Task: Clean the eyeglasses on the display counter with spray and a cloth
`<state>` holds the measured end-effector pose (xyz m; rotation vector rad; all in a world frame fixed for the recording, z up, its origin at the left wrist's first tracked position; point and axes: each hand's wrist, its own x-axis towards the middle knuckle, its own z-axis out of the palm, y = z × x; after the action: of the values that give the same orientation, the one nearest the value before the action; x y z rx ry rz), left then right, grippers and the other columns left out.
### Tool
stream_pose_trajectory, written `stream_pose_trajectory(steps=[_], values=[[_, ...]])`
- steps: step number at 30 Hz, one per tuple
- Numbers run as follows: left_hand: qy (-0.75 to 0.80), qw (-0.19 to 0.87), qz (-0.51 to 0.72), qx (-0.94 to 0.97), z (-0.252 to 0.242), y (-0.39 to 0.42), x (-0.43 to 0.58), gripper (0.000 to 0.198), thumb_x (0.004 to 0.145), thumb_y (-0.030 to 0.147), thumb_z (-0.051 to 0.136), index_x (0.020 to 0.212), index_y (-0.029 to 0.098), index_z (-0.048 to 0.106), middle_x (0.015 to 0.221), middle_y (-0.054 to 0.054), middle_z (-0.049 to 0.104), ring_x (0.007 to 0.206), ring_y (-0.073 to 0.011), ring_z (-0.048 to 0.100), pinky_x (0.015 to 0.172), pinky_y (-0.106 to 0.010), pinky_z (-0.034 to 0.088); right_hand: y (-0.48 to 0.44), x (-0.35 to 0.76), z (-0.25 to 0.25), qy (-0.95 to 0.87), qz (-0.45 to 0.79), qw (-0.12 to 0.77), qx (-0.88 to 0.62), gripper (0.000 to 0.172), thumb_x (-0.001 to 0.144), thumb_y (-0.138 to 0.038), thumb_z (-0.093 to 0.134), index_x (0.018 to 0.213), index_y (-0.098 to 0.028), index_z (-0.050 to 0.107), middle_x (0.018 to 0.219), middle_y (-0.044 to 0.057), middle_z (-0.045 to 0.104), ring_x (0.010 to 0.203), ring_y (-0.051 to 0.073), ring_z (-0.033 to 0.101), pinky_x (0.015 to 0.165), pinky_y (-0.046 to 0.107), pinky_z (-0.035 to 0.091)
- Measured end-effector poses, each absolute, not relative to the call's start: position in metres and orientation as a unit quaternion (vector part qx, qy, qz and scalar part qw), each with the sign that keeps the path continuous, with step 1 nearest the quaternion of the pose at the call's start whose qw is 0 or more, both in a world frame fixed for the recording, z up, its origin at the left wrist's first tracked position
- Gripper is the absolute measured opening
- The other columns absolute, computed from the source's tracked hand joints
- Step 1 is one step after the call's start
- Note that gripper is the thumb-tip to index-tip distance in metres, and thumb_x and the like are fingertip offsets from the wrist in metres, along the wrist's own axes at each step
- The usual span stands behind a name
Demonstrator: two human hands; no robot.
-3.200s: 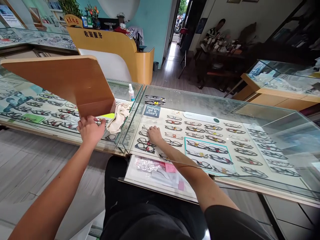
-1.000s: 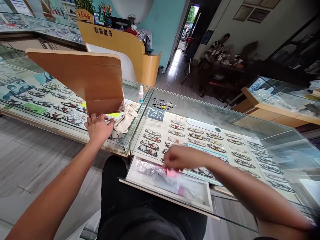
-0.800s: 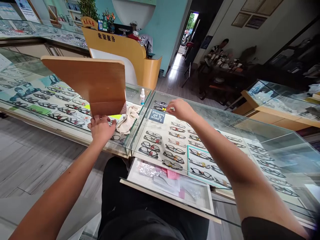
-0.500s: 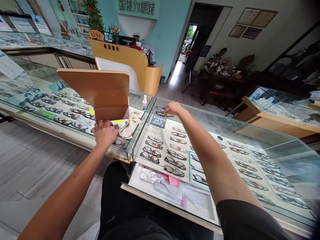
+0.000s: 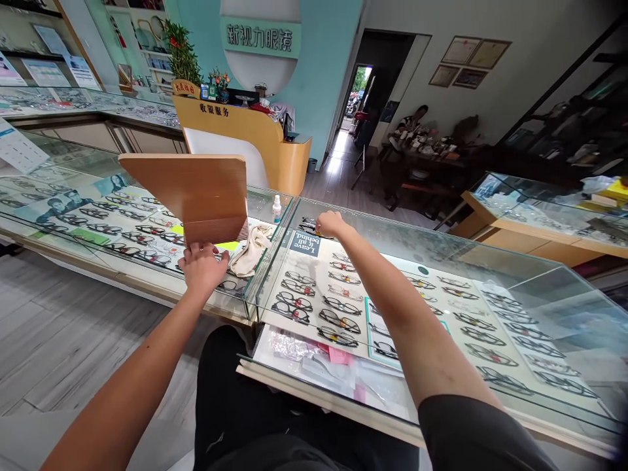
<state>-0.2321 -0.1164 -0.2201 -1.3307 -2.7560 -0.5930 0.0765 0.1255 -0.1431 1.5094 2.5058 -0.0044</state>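
Note:
My left hand [image 5: 203,267] lies on the glass counter with its fingers stretched out. Its fingertips touch the foot of a brown folding stand [image 5: 196,190], whose upright panel leans over the counter. Beside that hand is a crumpled cream cloth [image 5: 251,254]. My right hand [image 5: 330,224] reaches to the far edge of the adjoining showcase, its fingers closed on a pair of eyeglasses [image 5: 309,226]. The hand hides part of the glasses. Just in front of them lies a dark card [image 5: 305,243] with white lettering.
A white spray bottle [image 5: 277,209] stands near the seam between the showcases. Rows of eyeglasses [image 5: 342,305] lie under the glass. An open drawer [image 5: 314,379] with plastic bags sticks out before me. Beyond are a wooden cashier desk [image 5: 235,131] and a seated person [image 5: 415,119].
The head view has tilted up slightly, so everything sits a little lower. My right hand has turned and closed more tightly at the eyeglasses. My left hand stays by the stand.

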Motion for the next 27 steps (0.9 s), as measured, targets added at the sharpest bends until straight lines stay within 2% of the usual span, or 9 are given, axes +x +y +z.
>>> stream_pose_trajectory(steps=[2,5,8,12,15,20,27], values=[[-0.885,0.014,-0.187,-0.427,-0.220,-0.116,-0.232,0.044,0.102,0.056,0.054,0.117,0.021,0.075,0.152,-0.026,0.060,0.148,-0.0489,0.053,0.121,-0.062,0.043,0.110,0.084,-0.139,0.854,-0.002,0.084,0.513,0.022,0.109,-0.028,0.063,0.113,-0.017,0.082,0.136,0.018,0.076,0.135,0.034,0.063,0.117,0.049,0.046],[-0.884,0.014,-0.184,-0.428,-0.219,-0.116,-0.232,0.047,0.102,0.058,0.053,0.118,0.020,0.075,0.153,-0.026,0.059,0.149,-0.0493,0.052,0.121,-0.063,0.043,0.080,0.099,-0.129,0.865,-0.013,0.045,0.499,0.032,0.107,-0.015,0.054,0.114,-0.016,0.085,0.141,0.022,0.074,0.135,0.037,0.060,0.111,0.045,0.043],[-0.881,0.026,-0.184,-0.436,-0.219,-0.118,-0.232,0.047,0.101,0.056,0.052,0.118,0.019,0.076,0.152,-0.027,0.060,0.148,-0.0499,0.053,0.120,-0.063,0.043,0.038,0.117,-0.117,0.886,-0.035,0.018,0.461,0.036,0.110,-0.016,0.051,0.119,-0.017,0.085,0.140,0.019,0.075,0.132,0.034,0.064,0.108,0.041,0.045],[-0.873,0.040,-0.180,-0.451,-0.219,-0.122,-0.232,0.049,0.102,0.055,0.049,0.121,0.018,0.076,0.154,-0.030,0.060,0.148,-0.0514,0.053,0.119,-0.065,0.044,-0.036,0.144,-0.107,0.924,-0.093,0.000,0.371,0.028,0.114,-0.025,0.057,0.118,-0.021,0.085,0.128,0.011,0.080,0.121,0.024,0.070,0.106,0.032,0.049],[-0.872,0.032,-0.174,-0.456,-0.218,-0.123,-0.232,0.054,0.103,0.058,0.045,0.123,0.018,0.076,0.156,-0.031,0.058,0.150,-0.0522,0.052,0.121,-0.065,0.044,-0.096,0.163,-0.108,0.938,-0.188,-0.026,0.291,0.023,0.111,-0.022,0.061,0.109,-0.020,0.084,0.117,0.012,0.079,0.109,0.026,0.071,0.100,0.038,0.053],[-0.872,0.026,-0.182,-0.453,-0.218,-0.124,-0.232,0.053,0.103,0.059,0.046,0.122,0.020,0.076,0.154,-0.031,0.059,0.149,-0.0530,0.053,0.121,-0.066,0.043,-0.166,0.181,-0.122,0.932,-0.215,0.023,0.292,0.023,0.109,-0.016,0.059,0.101,-0.020,0.080,0.112,0.014,0.078,0.109,0.029,0.070,0.098,0.041,0.053],[-0.866,0.034,-0.193,-0.460,-0.220,-0.125,-0.233,0.052,0.103,0.059,0.046,0.123,0.022,0.076,0.152,-0.031,0.059,0.151,-0.0532,0.051,0.122,-0.067,0.041,-0.189,0.182,-0.172,0.905,-0.239,0.114,0.334,0.018,0.105,-0.014,0.063,0.104,-0.018,0.080,0.116,0.015,0.078,0.105,0.027,0.074,0.090,0.035,0.054]])
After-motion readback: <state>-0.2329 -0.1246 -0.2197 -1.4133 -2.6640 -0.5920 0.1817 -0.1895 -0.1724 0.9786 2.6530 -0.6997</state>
